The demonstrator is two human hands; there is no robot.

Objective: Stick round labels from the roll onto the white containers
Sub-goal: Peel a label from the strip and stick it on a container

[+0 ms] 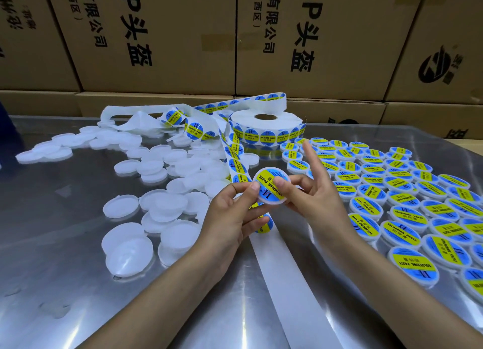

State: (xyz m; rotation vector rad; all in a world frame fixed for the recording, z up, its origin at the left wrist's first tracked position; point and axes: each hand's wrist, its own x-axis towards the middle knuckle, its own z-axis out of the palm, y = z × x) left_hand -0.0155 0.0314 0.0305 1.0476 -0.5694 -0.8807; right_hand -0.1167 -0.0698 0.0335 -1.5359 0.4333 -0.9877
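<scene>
I have the container point(271, 186) pinched between both hands, left hand point(230, 212) at its edge, right hand point(313, 191) thumbing the label flat. Finished ones point(407, 204) lie rightward, nearer my right.

A packing workshop or warehouse: stacked printed cartons point(162, 34) behind a steel worktable point(65, 257) covered with rows of labelled containers point(400, 189).

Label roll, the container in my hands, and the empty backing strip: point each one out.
Label roll point(266, 117), head view, white top face.
Held container point(271, 185), head view, label on its top.
Backing strip point(285, 275), head view, bare middle.
</scene>
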